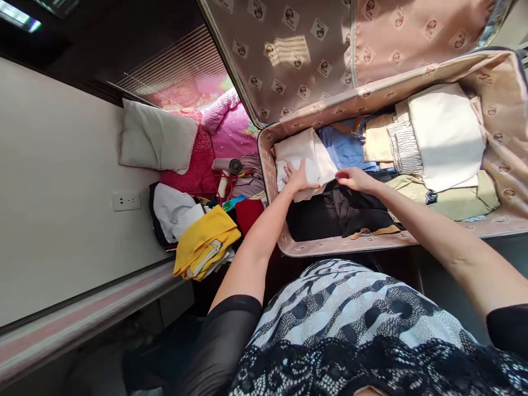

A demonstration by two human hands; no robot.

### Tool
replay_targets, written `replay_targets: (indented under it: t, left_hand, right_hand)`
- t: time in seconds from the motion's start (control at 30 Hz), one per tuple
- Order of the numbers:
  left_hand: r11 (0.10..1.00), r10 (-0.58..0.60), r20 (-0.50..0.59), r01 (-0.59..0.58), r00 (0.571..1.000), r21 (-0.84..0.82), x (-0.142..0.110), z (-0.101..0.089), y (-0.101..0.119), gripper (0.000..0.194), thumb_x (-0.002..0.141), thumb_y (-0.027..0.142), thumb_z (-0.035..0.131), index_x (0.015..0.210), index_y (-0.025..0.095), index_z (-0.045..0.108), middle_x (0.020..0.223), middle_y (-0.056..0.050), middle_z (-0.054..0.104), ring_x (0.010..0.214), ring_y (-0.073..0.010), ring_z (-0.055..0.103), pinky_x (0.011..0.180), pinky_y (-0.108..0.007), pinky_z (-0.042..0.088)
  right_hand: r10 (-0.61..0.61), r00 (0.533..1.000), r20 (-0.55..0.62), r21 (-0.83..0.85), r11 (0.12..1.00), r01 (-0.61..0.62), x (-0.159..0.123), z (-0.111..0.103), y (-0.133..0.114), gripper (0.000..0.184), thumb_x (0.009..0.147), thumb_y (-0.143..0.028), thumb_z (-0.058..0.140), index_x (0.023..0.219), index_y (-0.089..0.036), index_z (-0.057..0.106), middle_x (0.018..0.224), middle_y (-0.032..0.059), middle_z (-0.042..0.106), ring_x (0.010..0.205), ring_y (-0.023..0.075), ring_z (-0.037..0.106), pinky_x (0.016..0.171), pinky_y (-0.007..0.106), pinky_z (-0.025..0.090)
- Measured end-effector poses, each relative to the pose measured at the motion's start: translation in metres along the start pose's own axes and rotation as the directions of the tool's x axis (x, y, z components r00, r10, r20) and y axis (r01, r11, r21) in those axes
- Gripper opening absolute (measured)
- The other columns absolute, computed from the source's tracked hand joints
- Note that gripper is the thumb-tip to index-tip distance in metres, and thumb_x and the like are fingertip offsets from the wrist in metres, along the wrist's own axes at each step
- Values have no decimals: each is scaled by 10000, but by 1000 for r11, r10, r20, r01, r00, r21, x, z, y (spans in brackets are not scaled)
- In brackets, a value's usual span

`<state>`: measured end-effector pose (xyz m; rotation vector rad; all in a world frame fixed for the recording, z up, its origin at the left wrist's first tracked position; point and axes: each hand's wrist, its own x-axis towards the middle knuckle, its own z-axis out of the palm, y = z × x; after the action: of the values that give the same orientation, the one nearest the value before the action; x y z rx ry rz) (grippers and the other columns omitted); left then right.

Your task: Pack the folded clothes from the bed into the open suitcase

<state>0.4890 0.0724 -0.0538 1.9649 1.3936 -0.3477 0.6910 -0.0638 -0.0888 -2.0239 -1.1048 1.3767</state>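
A folded cream-white garment (pixel 303 147) lies in the left end of an open suitcase (pixel 284 250). My left hand (pixel 297 179) rests on top of it with fingers spread. At the garment's right corner my right hand (pixel 353 179) pinches the edge of the cloth between thumb and fingers. Right beside it are a folded blue garment (pixel 346 147) and dark black clothes (pixel 317 214), which lie nearest to me. Farther right sit a white folded garment (pixel 447 135), a ruffled striped piece (pixel 404 146) and olive-green trousers (pixel 457 203).
The suitcase lid (pixel 289 71) stands raised at the back. To the left, a yellow folded garment (pixel 208 236), white clothes (pixel 175 206), a hair dryer (pixel 226 165) and a white pillow (pixel 159 136) lie on a pink-covered surface. A wall socket (pixel 126 201) is at far left.
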Motion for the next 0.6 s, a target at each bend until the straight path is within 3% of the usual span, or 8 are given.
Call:
replay_targets:
  t: [0.1,0.2,0.27,0.37,0.43,0.5,0.6]
  left_hand:
    - [993,117,-104,-114,988,35,-28,17,0,1144,718,299,1046,1693,202,455,1856,-280,140,1730,-542,43,1331,-737,239]
    - [957,262,-193,-281,945,-74,-62,40,-3,728,899,217,854,1575,189,587,1759,-239,406,1680,-397,354,1353,-582,349]
    - [916,301,-125,-323,945,-239,-82,58,-4,569,942,202,773,1496,193,647,1582,-201,618,1478,-320,621,1262,-497,506]
    - [871,285,42,-241,958,-428,-102,84,3,474,924,183,763,1395,189,710,1376,-159,758,1197,-267,784,1087,-429,645]
    - [869,264,121,-182,957,-460,-107,99,13,403,900,161,780,1303,172,754,1275,-155,800,1107,-258,811,1038,-416,668]
    - [869,271,155,-172,950,-464,-109,109,25,332,898,159,787,1229,182,785,1196,-137,823,1064,-249,819,1028,-413,673]
    - [853,314,154,-207,937,-480,-110,118,40,300,903,204,815,1203,210,807,1163,-115,833,1042,-239,817,1025,-413,675]
  right_hand:
    - [30,999,-38,-118,992,-34,-35,-36,29,306,902,-170,680,1179,-152,810,1045,111,822,982,267,761,994,410,595]
    - [59,965,-255,-194,975,-111,-73,-74,57,375,933,-175,625,1276,-148,775,1197,164,795,1081,291,738,1034,430,582]
    - [24,878,-478,-275,945,-176,-91,-99,71,449,957,-208,608,1382,-109,712,1362,234,724,1262,330,666,1141,467,521]
    - [41,713,-700,-326,870,-370,-97,-129,80,684,960,-362,700,1535,-18,562,1531,354,565,1451,414,512,1244,544,400]
    - [155,686,-711,-278,834,-476,-84,-134,78,874,940,-485,753,1610,-5,459,1655,418,393,1538,488,408,1249,619,360]
    - [246,700,-671,-241,819,-520,-63,-126,72,1017,910,-588,774,1664,-27,384,1748,441,196,1616,554,271,1247,693,321]
    - [269,698,-664,-225,818,-529,-32,-108,61,1164,848,-665,801,1710,-47,319,1782,440,53,1652,591,147,1252,764,253]
